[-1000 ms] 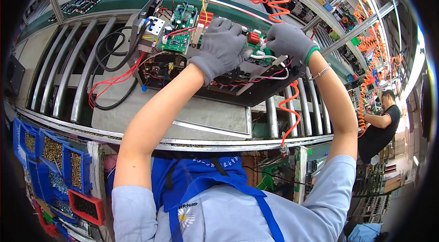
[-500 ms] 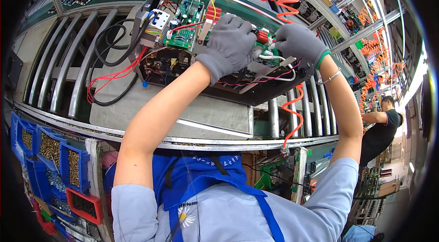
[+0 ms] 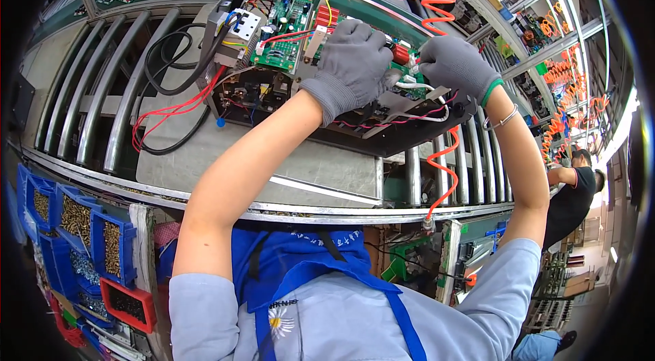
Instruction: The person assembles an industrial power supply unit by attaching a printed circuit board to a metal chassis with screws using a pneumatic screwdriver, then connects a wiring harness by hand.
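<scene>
An open metal chassis [image 3: 382, 148] lies across the work line in front of me, with green circuit boards [image 3: 278, 54], red parts and wiring inside. My left hand [image 3: 355, 64], in a grey glove, bends over the middle of the chassis. Its fingers are curled down among the parts, and whatever they hold is hidden. Also gloved, my right hand [image 3: 456, 66] is over the right end, with thumb and fingers pinched together. White wires and connectors [image 3: 413, 80] lie right at those fingertips; the exact thing pinched cannot be made out.
Metal rollers [image 3: 99, 91] run on both sides of the chassis. Black cable [image 3: 167, 93] and red wires [image 3: 160, 115] trail off its left end. An orange coiled hose [image 3: 447, 173] hangs at right. Blue bins [image 3: 112, 248] of screws stand lower left. A co-worker [image 3: 575, 190] is far right.
The whole scene sits slightly further right in the picture. Both hands keep nearly the same places and grips on the chassis.
</scene>
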Demonstrator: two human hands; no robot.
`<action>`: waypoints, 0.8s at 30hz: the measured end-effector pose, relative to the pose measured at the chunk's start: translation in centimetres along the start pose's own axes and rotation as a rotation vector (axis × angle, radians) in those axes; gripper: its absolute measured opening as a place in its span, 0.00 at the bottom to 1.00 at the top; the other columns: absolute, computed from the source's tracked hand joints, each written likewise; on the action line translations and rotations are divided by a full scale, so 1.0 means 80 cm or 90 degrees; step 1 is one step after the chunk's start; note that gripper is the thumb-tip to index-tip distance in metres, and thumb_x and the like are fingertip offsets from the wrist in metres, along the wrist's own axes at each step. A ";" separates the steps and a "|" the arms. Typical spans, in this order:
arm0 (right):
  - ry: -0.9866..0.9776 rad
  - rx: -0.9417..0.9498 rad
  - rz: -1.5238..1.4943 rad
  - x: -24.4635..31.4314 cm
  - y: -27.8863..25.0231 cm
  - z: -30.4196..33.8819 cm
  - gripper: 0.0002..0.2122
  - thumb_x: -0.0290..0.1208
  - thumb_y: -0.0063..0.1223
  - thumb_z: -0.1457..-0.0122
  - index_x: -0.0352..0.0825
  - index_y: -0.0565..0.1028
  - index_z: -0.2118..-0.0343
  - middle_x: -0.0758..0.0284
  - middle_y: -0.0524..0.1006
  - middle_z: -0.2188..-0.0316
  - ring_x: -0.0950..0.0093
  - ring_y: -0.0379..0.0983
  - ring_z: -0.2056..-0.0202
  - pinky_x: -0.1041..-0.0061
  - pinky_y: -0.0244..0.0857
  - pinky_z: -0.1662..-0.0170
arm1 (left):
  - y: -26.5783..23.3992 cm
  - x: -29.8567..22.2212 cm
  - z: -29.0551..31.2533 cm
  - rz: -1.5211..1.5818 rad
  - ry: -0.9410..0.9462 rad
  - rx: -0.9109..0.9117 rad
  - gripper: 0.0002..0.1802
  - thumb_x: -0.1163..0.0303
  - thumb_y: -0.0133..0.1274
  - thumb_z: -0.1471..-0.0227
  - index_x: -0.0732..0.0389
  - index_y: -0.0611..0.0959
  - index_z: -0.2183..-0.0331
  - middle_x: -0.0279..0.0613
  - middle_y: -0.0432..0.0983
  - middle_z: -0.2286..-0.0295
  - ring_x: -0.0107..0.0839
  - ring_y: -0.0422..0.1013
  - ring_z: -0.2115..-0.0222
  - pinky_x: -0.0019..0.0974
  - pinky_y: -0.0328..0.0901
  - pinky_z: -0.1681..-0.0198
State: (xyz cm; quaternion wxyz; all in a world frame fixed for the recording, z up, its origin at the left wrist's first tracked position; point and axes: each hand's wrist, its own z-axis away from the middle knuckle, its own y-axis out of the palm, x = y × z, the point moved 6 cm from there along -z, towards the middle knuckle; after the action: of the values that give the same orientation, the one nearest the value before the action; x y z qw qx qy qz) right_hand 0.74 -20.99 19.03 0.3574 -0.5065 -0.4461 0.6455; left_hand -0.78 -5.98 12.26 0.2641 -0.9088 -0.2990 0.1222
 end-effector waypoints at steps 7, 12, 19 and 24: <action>-0.005 0.011 -0.018 0.001 0.002 -0.002 0.10 0.37 0.56 0.50 0.36 0.81 0.73 0.58 0.78 0.75 0.59 0.76 0.69 0.62 0.70 0.64 | -0.001 0.001 0.002 -0.001 0.004 -0.009 0.19 0.48 0.56 0.53 0.55 0.81 0.76 0.37 0.74 0.71 0.36 0.69 0.64 0.42 0.59 0.50; -0.020 -0.030 -0.001 0.005 -0.002 -0.001 0.09 0.36 0.56 0.50 0.35 0.81 0.73 0.58 0.78 0.75 0.59 0.76 0.70 0.62 0.70 0.64 | 0.000 0.000 0.001 -0.002 0.004 -0.008 0.19 0.48 0.56 0.53 0.55 0.80 0.75 0.37 0.74 0.71 0.36 0.69 0.63 0.42 0.59 0.50; -0.014 0.016 0.019 0.008 0.001 -0.004 0.09 0.36 0.55 0.51 0.35 0.81 0.74 0.58 0.78 0.76 0.59 0.76 0.71 0.62 0.70 0.65 | 0.003 0.000 0.003 -0.007 0.000 -0.009 0.18 0.49 0.56 0.53 0.54 0.80 0.75 0.37 0.74 0.70 0.35 0.69 0.63 0.42 0.59 0.50; 0.007 0.023 -0.015 0.003 0.009 -0.009 0.09 0.35 0.54 0.52 0.35 0.80 0.74 0.56 0.77 0.77 0.58 0.76 0.71 0.61 0.69 0.65 | -0.004 -0.002 0.001 -0.001 -0.009 0.048 0.16 0.51 0.57 0.53 0.54 0.81 0.72 0.37 0.74 0.68 0.36 0.69 0.61 0.42 0.58 0.48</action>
State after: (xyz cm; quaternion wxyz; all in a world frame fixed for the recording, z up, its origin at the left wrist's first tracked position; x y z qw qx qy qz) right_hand 1.36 -20.86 18.21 0.3765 -0.4984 -0.4385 0.6462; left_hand -1.12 -5.85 12.36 0.2958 -0.8972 -0.2967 0.1394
